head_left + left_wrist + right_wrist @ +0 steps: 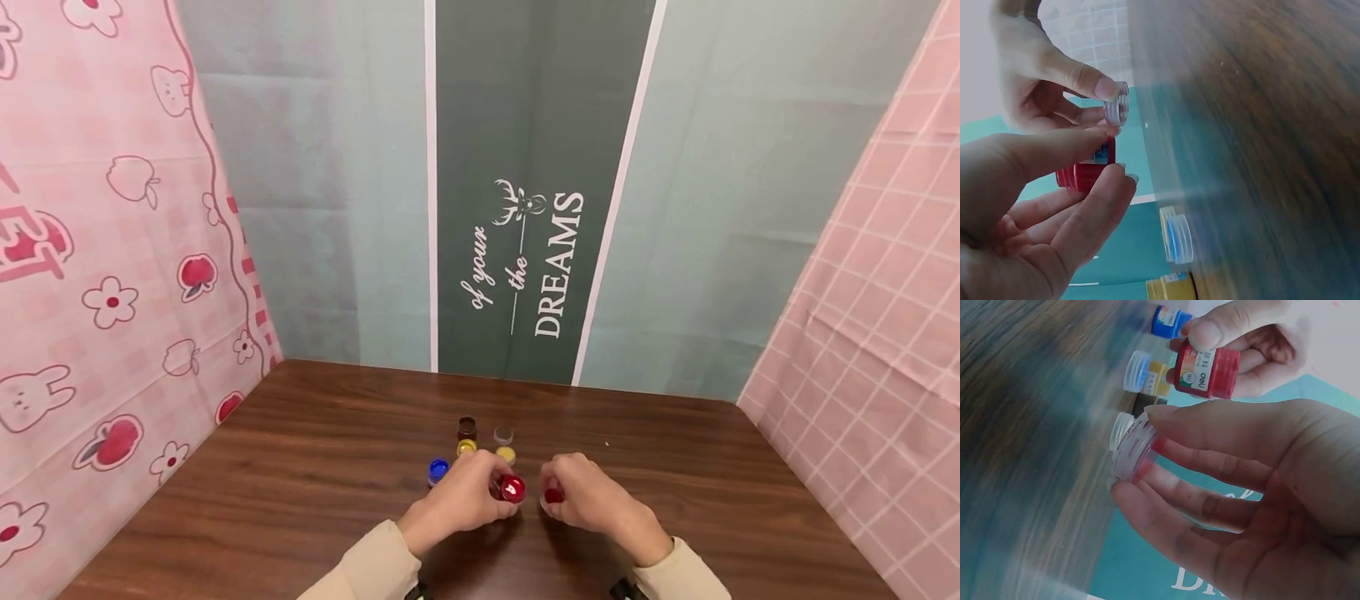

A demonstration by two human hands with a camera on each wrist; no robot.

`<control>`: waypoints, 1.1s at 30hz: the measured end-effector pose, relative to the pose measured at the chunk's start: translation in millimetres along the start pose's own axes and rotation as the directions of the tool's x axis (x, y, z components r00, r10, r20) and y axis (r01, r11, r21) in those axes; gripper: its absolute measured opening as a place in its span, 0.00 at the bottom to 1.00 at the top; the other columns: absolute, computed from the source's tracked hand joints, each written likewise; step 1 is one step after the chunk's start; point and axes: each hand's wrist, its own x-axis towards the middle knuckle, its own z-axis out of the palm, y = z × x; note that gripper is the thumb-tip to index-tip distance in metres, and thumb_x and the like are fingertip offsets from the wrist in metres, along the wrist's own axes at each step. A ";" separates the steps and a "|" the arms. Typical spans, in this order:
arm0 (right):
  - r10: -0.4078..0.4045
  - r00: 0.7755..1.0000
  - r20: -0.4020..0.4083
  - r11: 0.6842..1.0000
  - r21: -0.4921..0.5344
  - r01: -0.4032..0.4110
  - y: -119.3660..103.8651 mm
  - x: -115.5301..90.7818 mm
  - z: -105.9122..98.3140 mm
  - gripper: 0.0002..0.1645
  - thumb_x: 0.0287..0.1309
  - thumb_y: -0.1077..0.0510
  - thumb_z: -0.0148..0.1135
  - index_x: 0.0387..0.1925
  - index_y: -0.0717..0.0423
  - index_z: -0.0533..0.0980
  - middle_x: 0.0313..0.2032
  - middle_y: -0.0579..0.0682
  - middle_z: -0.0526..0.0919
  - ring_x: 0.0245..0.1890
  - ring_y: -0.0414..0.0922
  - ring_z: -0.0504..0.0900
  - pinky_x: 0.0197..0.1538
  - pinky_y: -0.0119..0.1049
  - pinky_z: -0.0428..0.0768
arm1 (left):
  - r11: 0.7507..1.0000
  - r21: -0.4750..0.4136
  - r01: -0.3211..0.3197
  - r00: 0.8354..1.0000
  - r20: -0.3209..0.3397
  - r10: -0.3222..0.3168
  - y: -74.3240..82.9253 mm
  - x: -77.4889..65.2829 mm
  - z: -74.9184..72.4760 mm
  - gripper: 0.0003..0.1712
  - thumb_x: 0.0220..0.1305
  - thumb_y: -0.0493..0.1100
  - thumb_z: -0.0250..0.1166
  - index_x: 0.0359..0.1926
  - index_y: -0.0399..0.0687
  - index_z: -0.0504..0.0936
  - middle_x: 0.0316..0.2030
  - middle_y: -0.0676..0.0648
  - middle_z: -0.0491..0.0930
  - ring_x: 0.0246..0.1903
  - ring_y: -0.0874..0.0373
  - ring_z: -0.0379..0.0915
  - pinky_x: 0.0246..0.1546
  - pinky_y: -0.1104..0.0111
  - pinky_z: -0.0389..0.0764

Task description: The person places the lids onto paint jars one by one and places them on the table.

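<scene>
My left hand (461, 496) grips a small red paint jar (513, 489) between thumb and fingers. Its top is uncovered and glossy red paint shows inside. In the right wrist view the jar carries a printed label. Close by on the right, my right hand (592, 493) pinches a clear round lid (1132, 450) by its edge, with red on its inner side. Lid and jar are apart. Just beyond the left hand stand an open blue paint jar (438, 471) and an open yellow paint jar (467, 447), the latter partly hidden by that hand.
Behind the yellow jar stands a dark paint jar (467, 428). To its right lie a clear lid (503, 435) and a yellow-stained lid (506, 455). All are on a brown wooden table (337, 450). A green curtain (517, 100) hangs past the far edge, with pink cloths at both sides.
</scene>
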 end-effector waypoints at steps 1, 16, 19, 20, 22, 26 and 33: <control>0.001 1.000 -0.001 1.000 0.002 -0.001 -1.1 0.9 0.0 0.10 0.45 0.67 0.76 0.24 0.54 0.81 0.20 0.41 0.75 0.22 0.29 0.65 0.26 0.26 0.69 | 1.000 -0.006 0.004 1.000 -0.002 -0.004 -0.8 -0.3 -1.1 0.12 0.52 0.39 0.80 0.38 0.43 0.88 0.29 0.52 0.88 0.27 0.72 0.78 0.31 0.79 0.79; 0.015 1.000 -0.021 0.999 0.038 -0.014 -11.8 6.0 -13.5 0.09 0.47 0.67 0.76 0.27 0.54 0.83 0.25 0.44 0.79 0.25 0.32 0.71 0.29 0.26 0.73 | 1.000 0.007 0.024 0.999 -0.030 -0.023 -4.7 -8.0 -14.9 0.15 0.51 0.40 0.80 0.41 0.43 0.91 0.36 0.49 0.89 0.26 0.73 0.75 0.29 0.78 0.79; -0.001 1.000 -0.030 0.999 0.043 0.002 -14.1 7.1 -15.7 0.09 0.48 0.67 0.75 0.27 0.53 0.82 0.25 0.44 0.80 0.26 0.32 0.74 0.30 0.26 0.74 | 0.999 0.008 0.031 0.999 -0.039 -0.031 -5.2 -9.8 -16.2 0.14 0.51 0.40 0.81 0.40 0.44 0.91 0.32 0.51 0.88 0.25 0.73 0.74 0.28 0.78 0.79; -0.004 1.000 -0.030 0.999 0.047 0.005 -14.9 7.4 -16.2 0.09 0.48 0.68 0.75 0.27 0.54 0.82 0.26 0.44 0.80 0.26 0.32 0.74 0.30 0.25 0.74 | 0.999 0.005 0.033 0.999 -0.039 -0.033 -5.2 -10.3 -16.6 0.14 0.51 0.40 0.81 0.40 0.44 0.91 0.31 0.51 0.88 0.24 0.73 0.74 0.28 0.78 0.79; -0.013 0.999 -0.032 0.999 0.051 0.015 -16.8 7.6 -17.3 0.08 0.48 0.67 0.75 0.27 0.54 0.83 0.26 0.43 0.81 0.27 0.32 0.76 0.31 0.25 0.75 | 0.999 -0.002 0.040 0.999 -0.035 -0.040 -4.9 -11.5 -17.3 0.14 0.50 0.41 0.81 0.39 0.44 0.91 0.30 0.52 0.88 0.24 0.72 0.74 0.28 0.78 0.79; -0.020 0.999 -0.028 0.997 0.075 0.022 -21.8 8.2 -19.6 0.07 0.50 0.66 0.75 0.28 0.54 0.83 0.27 0.44 0.83 0.27 0.31 0.78 0.31 0.25 0.77 | 0.999 -0.016 0.030 0.999 -0.038 -0.030 -3.8 -13.2 -18.8 0.13 0.51 0.40 0.80 0.39 0.43 0.90 0.30 0.51 0.88 0.26 0.71 0.78 0.29 0.78 0.80; 0.019 0.998 -0.067 0.993 0.116 -0.011 -30.9 13.1 -21.1 0.07 0.50 0.68 0.74 0.30 0.56 0.84 0.27 0.45 0.83 0.26 0.32 0.78 0.31 0.25 0.78 | 0.999 -0.052 0.003 0.997 -0.081 -0.007 -3.8 -13.3 -21.2 0.14 0.53 0.36 0.79 0.42 0.40 0.89 0.35 0.47 0.89 0.31 0.64 0.85 0.33 0.78 0.82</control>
